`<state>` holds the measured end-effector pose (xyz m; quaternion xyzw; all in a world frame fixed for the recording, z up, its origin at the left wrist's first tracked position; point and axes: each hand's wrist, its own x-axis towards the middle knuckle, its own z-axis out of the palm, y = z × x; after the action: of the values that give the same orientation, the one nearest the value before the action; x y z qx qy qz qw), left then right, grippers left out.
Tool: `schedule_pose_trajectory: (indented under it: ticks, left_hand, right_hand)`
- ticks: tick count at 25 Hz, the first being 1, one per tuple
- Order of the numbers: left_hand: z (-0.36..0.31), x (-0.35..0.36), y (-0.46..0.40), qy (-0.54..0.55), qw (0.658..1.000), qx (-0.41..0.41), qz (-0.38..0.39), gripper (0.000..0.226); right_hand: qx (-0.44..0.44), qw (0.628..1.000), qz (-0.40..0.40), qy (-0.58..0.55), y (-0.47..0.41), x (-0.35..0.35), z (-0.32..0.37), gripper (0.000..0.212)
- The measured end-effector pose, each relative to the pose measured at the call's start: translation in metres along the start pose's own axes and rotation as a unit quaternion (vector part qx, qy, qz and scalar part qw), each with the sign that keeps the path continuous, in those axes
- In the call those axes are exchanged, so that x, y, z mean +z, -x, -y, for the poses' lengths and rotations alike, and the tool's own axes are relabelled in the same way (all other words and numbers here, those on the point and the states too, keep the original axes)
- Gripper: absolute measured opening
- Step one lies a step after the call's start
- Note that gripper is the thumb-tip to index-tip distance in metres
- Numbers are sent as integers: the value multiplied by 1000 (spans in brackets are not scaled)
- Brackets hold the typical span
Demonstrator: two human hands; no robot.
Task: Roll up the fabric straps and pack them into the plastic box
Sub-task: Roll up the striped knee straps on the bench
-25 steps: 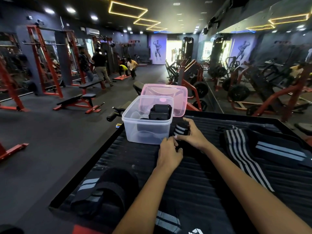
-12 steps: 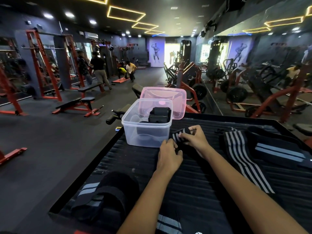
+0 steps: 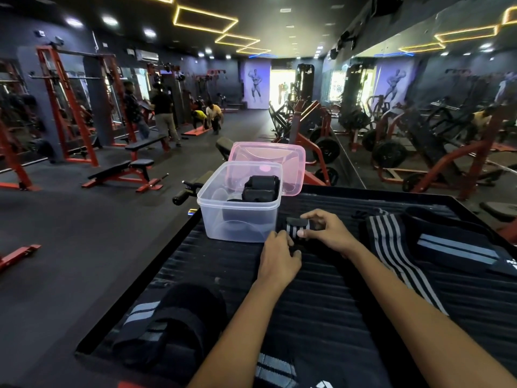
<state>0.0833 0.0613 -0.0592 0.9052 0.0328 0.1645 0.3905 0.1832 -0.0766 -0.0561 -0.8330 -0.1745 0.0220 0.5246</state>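
Both hands grip the striped strap roll (image 3: 297, 227) just right of the plastic box (image 3: 237, 211): left hand (image 3: 278, 254) near end, right hand (image 3: 328, 231) pinching top. A loosened pinch could let it unroll.

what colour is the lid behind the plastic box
Translucent pink lid, seen in the head view.

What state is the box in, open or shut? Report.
Open: the clear box has no lid on; the pink lid stands behind it.

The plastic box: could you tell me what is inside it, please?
The box holds a black rolled strap; darker shapes below it are blurred by the walls.
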Motion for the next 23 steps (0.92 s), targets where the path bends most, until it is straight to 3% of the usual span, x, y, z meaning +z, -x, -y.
schedule_pose_trajectory:
  ticks: [2,8,16,20,23]
  left_hand:
    - [0,0,-1,0,1000,-2,0,16]
    - [1,0,-2,11,1000,7,-6,15]
    - [-10,9,-1,92,994,54,20,18]
    - [-39,19,7,124,986,68,94,35]
    - [-62,32,14,133,979,98,121,40]
  right_hand:
    - [-12,1000,-12,13,0,8,0,41]
    - [-8,1000,19,19,9,-3,5,59]
    - [-2,999,-28,40,55,-46,7,33]
    - [-31,981,-143,125,84,-77,12,17]
    - [17,940,-187,285,107,-103,9,18]
